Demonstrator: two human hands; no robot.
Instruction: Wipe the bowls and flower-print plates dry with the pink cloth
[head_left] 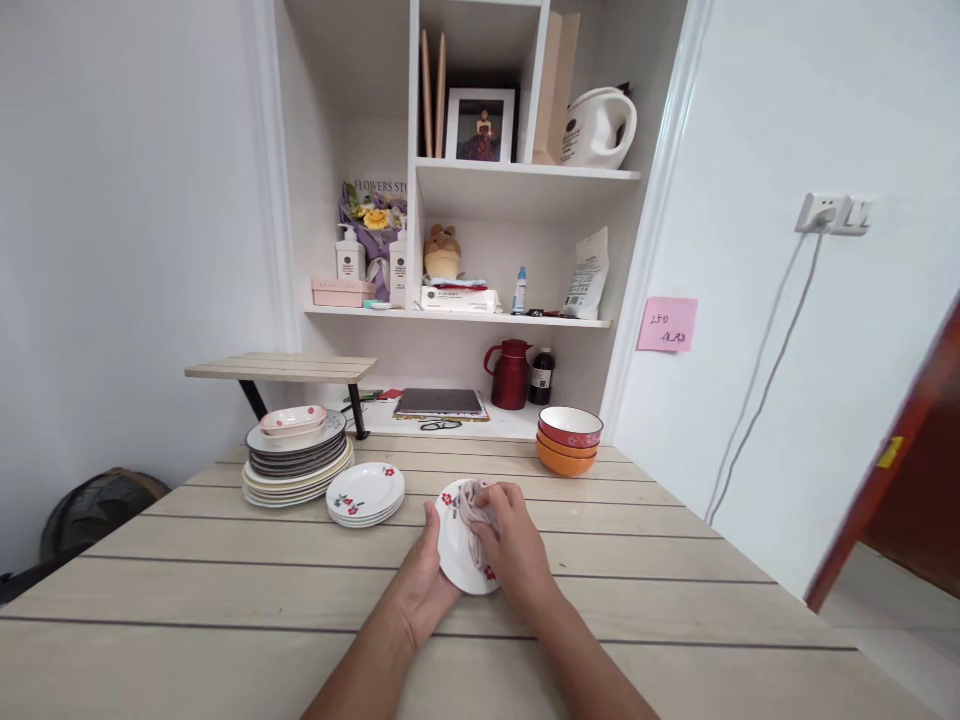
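My left hand [424,578] grips a small white plate [453,552] with red flowers by its left edge, thumb near the rim and fingers hidden underneath. The plate is tilted up toward me above the table. Bunched in my right hand [516,540] is a pale pinkish cloth [474,505], pressed against the plate's face. My right fingers are closed around the cloth and cover part of the plate's right side. A short stack of matching flowered plates [367,488] lies on the table to the left of my hands.
Farther left stands a taller stack of plates [296,470] topped by a pink-spotted dish [294,420], close to a small raised wooden shelf [281,367]. Nested bowls [568,455] sit at the back right. Behind the slatted table [300,590] are a laptop [441,401] and a red jug [511,375].
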